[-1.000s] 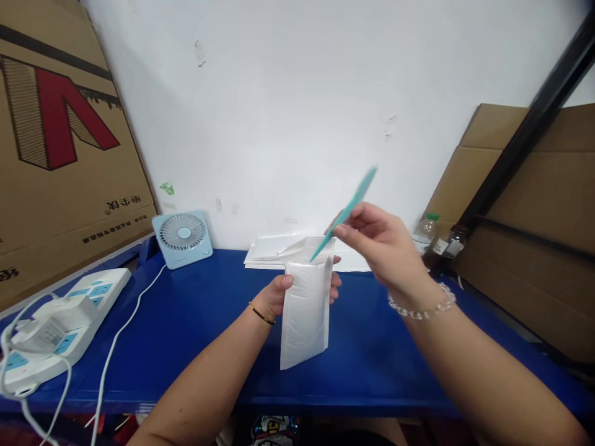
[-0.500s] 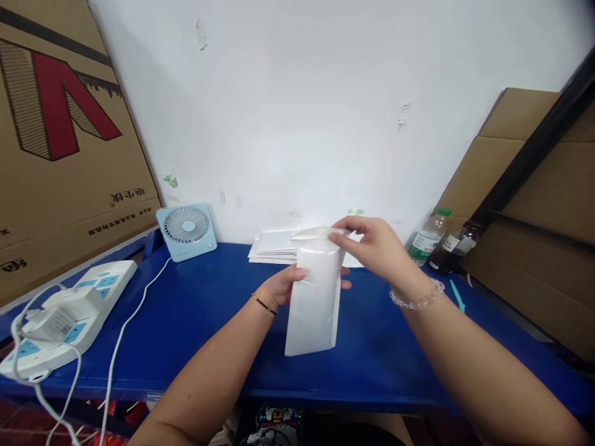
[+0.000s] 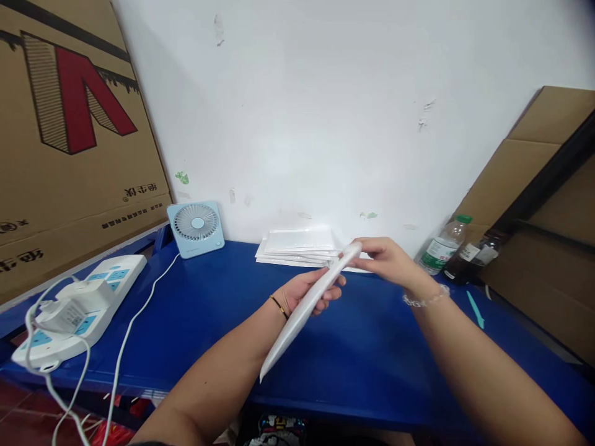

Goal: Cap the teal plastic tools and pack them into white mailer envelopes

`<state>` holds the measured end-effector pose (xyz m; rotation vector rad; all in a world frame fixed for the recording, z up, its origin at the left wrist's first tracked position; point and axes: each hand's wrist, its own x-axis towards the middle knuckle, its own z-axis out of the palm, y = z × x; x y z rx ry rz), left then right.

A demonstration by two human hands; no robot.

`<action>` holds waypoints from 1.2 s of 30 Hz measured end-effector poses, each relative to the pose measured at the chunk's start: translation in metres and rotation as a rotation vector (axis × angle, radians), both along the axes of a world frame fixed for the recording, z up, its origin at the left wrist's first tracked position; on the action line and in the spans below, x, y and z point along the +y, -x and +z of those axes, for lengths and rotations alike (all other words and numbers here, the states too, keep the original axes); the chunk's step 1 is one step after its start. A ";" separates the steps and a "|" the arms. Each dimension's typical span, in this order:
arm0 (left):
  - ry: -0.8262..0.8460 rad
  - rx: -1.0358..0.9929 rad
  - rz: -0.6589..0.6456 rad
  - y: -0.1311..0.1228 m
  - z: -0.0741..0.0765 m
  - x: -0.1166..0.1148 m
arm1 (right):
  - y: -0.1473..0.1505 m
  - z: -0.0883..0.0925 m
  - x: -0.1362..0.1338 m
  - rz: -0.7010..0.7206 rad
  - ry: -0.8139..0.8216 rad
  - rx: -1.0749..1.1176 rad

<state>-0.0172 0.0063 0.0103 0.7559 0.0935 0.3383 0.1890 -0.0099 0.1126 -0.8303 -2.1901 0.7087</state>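
A white padded envelope (image 3: pixel 304 313) is held tilted and nearly edge-on above the blue table, its lower end pointing down to the left. My left hand (image 3: pixel 310 291) wraps around its middle, with fingers showing on the right side. At the upper end, my right hand (image 3: pixel 379 257) pinches the envelope near its top edge. Behind both hands a stack of white padded envelopes (image 3: pixel 297 241) lies against the wall, partly covered by the right hand. Whatever may be inside the held envelope is hidden.
To the left stand a light-blue fan (image 3: pixel 196 228) and a white power strip (image 3: pixel 100 322) with cables. At right are a green-capped bottle (image 3: pixel 444 248), a dark bottle (image 3: pixel 471 257) and a turquoise tool (image 3: pixel 475 310). Cardboard boxes (image 3: pixel 93 179) flank the blue table (image 3: pixel 372 359).
The envelope has turned from showing its broad face to nearly edge-on, and its lower end has swung left. My right hand is slightly lower at its top. The view has shifted somewhat.
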 end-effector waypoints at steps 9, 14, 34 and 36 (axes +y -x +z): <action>0.367 -0.177 0.823 0.039 -0.004 0.039 | 0.030 -0.037 0.133 -0.536 0.165 0.222; 0.446 -0.115 0.941 0.040 -0.017 0.054 | 0.015 -0.059 0.161 -0.677 0.136 -0.032; -1.027 0.573 0.805 -0.011 -0.019 0.016 | -0.113 -0.138 -0.024 -0.467 -0.018 -0.572; -1.240 0.576 0.726 -0.019 -0.020 0.002 | -0.120 -0.138 -0.029 -0.572 -0.051 -0.491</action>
